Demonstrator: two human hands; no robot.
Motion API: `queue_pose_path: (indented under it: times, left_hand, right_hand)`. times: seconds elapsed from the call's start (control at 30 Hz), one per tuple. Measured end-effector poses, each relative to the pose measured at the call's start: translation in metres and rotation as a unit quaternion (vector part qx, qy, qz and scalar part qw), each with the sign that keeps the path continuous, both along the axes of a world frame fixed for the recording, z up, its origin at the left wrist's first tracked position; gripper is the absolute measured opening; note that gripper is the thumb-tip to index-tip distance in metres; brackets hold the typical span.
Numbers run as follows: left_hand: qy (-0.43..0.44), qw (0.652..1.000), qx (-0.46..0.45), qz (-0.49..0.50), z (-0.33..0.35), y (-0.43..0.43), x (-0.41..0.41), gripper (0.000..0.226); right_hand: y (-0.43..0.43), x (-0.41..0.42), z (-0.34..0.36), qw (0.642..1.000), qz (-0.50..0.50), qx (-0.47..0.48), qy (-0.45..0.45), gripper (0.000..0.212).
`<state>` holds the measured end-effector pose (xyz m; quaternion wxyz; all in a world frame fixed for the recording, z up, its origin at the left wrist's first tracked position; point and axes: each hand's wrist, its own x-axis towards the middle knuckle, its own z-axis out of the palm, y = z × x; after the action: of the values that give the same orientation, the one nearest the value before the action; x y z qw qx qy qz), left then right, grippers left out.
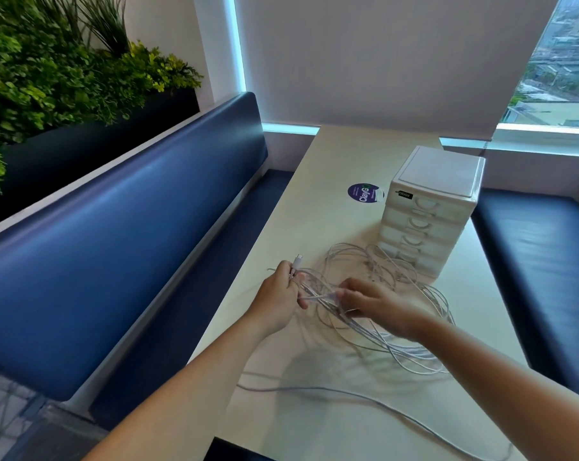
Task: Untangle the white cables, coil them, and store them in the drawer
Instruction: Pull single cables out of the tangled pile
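1. The left hand (279, 294) was closed around a bunch of the white cables (381, 314), with fingers curled and thumb pressed over the strands.
2. A plug end (297, 261) stuck up and away from the top of that fist, just past the knuckles.
3. The right hand (373, 302) lay just beside the left, fingers bent down into the tangle; it seemed to pinch a strand stretched between the two hands, though blur hid the exact grip.
4. Most of the cables lay in loose, overlapping loops on the table (314, 207), spreading under the right hand, beyond it and out to its right.
5. One long strand (364, 399) trailed on the table nearer the person, passing below both forearms and running off to the right.
6. The small white drawer unit (431, 207) stood beyond the right hand, with the farthest loops lying at its base; all of its visible drawers were shut.
7. A round purple sticker (364, 193) sat on the table beyond the left hand, just left of the drawer unit.
8. A blue padded bench (115, 227) ran along the left hand's side of the table.
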<state>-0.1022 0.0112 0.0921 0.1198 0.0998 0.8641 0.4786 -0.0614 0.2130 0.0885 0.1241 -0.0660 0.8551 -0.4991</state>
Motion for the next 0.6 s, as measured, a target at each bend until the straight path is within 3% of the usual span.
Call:
queue_pose_path:
  times: [0.07, 0.13, 0.3, 0.47, 0.6]
  left_hand:
    - [-0.003, 1.000, 0.009, -0.003, 0.000, 0.001, 0.000, 0.017]
    - [-0.007, 1.000, 0.026, 0.000, -0.001, 0.002, 0.000, 0.019]
    - [0.019, 0.999, 0.017, 0.026, 0.003, -0.009, -0.006, 0.020]
    - [0.034, 0.997, -0.069, 0.004, -0.003, -0.026, -0.010, 0.020]
    - [0.035, 0.996, -0.079, -0.001, -0.008, -0.022, -0.006, 0.024]
  right_hand:
    - [0.006, 0.003, -0.007, 0.988, 0.061, 0.133, 0.053, 0.016]
    - [0.009, 0.002, -0.013, 0.971, 0.103, 0.193, 0.098, 0.007]
    - [0.023, -0.004, -0.008, 0.955, 0.026, 0.278, 0.099, 0.016]
    - [0.054, -0.019, 0.000, 0.990, -0.108, 0.085, 0.007, 0.025]
    - [0.054, -0.029, 0.031, 0.981, -0.128, 0.120, 0.083, 0.022]
